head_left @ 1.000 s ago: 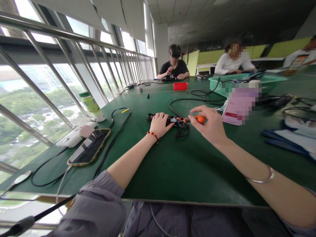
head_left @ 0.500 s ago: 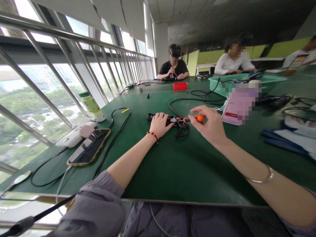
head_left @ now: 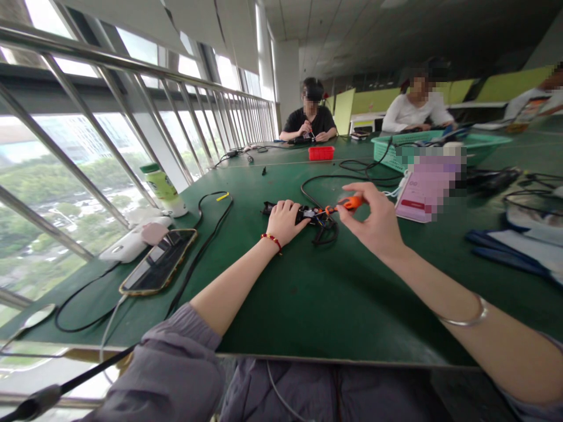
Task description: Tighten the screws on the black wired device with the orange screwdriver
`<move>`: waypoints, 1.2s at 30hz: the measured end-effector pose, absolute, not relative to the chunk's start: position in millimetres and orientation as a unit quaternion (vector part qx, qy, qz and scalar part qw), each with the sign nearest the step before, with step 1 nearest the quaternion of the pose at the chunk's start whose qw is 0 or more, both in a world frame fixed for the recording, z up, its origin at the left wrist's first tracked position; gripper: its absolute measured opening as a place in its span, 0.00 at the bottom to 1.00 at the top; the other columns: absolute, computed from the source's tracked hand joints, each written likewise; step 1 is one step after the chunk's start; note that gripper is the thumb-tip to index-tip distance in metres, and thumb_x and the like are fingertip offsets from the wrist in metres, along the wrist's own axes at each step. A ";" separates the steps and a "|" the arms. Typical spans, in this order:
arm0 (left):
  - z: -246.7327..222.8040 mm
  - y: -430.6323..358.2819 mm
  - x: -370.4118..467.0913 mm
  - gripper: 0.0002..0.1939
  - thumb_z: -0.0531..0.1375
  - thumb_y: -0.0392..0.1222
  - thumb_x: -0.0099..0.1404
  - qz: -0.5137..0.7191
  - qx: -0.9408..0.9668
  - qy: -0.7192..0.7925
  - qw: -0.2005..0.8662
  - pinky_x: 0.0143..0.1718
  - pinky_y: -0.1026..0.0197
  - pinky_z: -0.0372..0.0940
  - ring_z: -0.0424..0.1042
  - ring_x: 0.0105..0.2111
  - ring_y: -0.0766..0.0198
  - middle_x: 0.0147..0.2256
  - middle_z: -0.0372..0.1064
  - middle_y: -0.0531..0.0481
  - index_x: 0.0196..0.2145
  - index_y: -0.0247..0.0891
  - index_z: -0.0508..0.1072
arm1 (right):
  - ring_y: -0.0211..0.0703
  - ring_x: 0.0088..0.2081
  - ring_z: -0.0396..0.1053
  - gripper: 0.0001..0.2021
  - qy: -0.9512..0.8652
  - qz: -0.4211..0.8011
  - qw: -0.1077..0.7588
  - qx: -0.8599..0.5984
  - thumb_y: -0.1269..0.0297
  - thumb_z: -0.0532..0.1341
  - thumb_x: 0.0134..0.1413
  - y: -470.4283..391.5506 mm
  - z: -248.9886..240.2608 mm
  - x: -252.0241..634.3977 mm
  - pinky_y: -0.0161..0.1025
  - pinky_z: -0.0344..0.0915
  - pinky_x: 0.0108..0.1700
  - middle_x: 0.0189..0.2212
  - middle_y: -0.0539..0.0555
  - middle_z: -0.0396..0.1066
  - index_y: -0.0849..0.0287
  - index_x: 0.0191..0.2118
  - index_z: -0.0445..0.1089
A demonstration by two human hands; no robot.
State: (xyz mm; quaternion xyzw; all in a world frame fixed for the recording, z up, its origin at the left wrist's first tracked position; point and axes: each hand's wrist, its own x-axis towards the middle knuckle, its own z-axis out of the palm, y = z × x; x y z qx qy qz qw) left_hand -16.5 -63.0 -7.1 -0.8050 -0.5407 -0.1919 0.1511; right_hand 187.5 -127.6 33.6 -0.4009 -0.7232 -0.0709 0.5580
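The right hand (head_left: 373, 225) pinches an orange-handled screwdriver (head_left: 350, 203), its shaft reaching left to a black wired device (head_left: 315, 215) clasped under the left hand (head_left: 284, 223); beyond them curves a black cable (head_left: 352, 176), with a phone (head_left: 416, 196) and green basket (head_left: 383, 155) past the right hand.

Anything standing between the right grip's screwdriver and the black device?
Nothing visible does: the screwdriver in the right grip reaches to the wired end of the black device. The left grip covers its middle; thin wires lie close by.
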 end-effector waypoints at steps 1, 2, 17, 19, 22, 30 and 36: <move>-7.1 -63.1 -16.5 0.21 0.54 0.55 0.66 -0.192 -0.805 -0.541 0.150 0.52 0.51 0.59 0.61 0.50 0.51 0.48 0.65 0.42 0.49 0.38 0.69 | 0.45 0.32 0.69 0.15 -0.723 -0.067 0.563 -0.394 0.64 0.60 0.47 -127.7 34.0 187.6 0.46 0.65 0.43 0.30 0.50 0.71 0.54 0.44 0.66; -7.1 -63.1 -16.5 0.21 0.54 0.55 0.66 -0.193 -0.805 -0.540 0.149 0.52 0.51 0.59 0.61 0.50 0.51 0.48 0.65 0.42 0.49 0.39 0.69 | 0.45 0.33 0.69 0.16 -0.723 -0.065 0.566 -0.390 0.65 0.60 0.47 -127.7 34.3 187.6 0.46 0.65 0.43 0.32 0.51 0.71 0.54 0.45 0.66; -7.2 -63.6 -16.5 0.22 0.54 0.54 0.65 -0.190 -0.812 -0.532 0.149 0.52 0.50 0.58 0.60 0.50 0.50 0.48 0.65 0.42 0.50 0.37 0.68 | 0.45 0.34 0.70 0.16 -0.721 -0.071 0.571 -0.387 0.65 0.60 0.47 -127.0 33.6 187.2 0.46 0.65 0.44 0.34 0.52 0.71 0.55 0.45 0.65; -7.3 -64.0 -16.3 0.22 0.54 0.54 0.64 -0.190 -0.811 -0.532 0.151 0.53 0.50 0.58 0.60 0.51 0.50 0.49 0.65 0.42 0.50 0.38 0.67 | 0.45 0.31 0.69 0.10 -0.724 -0.076 0.556 -0.401 0.63 0.60 0.47 -127.0 32.9 186.7 0.46 0.64 0.44 0.29 0.50 0.71 0.54 0.39 0.67; -7.2 -64.6 -16.3 0.22 0.54 0.54 0.64 -0.189 -0.812 -0.532 0.151 0.52 0.50 0.59 0.60 0.50 0.50 0.49 0.65 0.42 0.50 0.37 0.67 | 0.45 0.29 0.68 0.04 -0.725 -0.077 0.538 -0.422 0.60 0.60 0.49 -126.9 31.5 186.3 0.46 0.63 0.44 0.21 0.48 0.68 0.53 0.31 0.68; -8.0 -63.2 -18.0 0.25 0.56 0.55 0.62 -0.186 -0.818 -0.522 0.157 0.52 0.50 0.59 0.60 0.50 0.50 0.48 0.65 0.41 0.50 0.36 0.67 | 0.46 0.35 0.70 0.16 -0.722 -0.064 0.566 -0.392 0.64 0.60 0.47 -127.1 33.1 187.7 0.46 0.65 0.44 0.33 0.52 0.72 0.55 0.45 0.66; -8.6 -63.0 -17.9 0.24 0.57 0.55 0.61 -0.188 -0.818 -0.521 0.156 0.52 0.50 0.58 0.60 0.51 0.50 0.48 0.65 0.41 0.50 0.36 0.67 | 0.46 0.30 0.68 0.05 -0.732 -0.073 0.529 -0.424 0.59 0.60 0.50 -126.5 31.4 186.8 0.47 0.63 0.45 0.20 0.48 0.67 0.53 0.32 0.68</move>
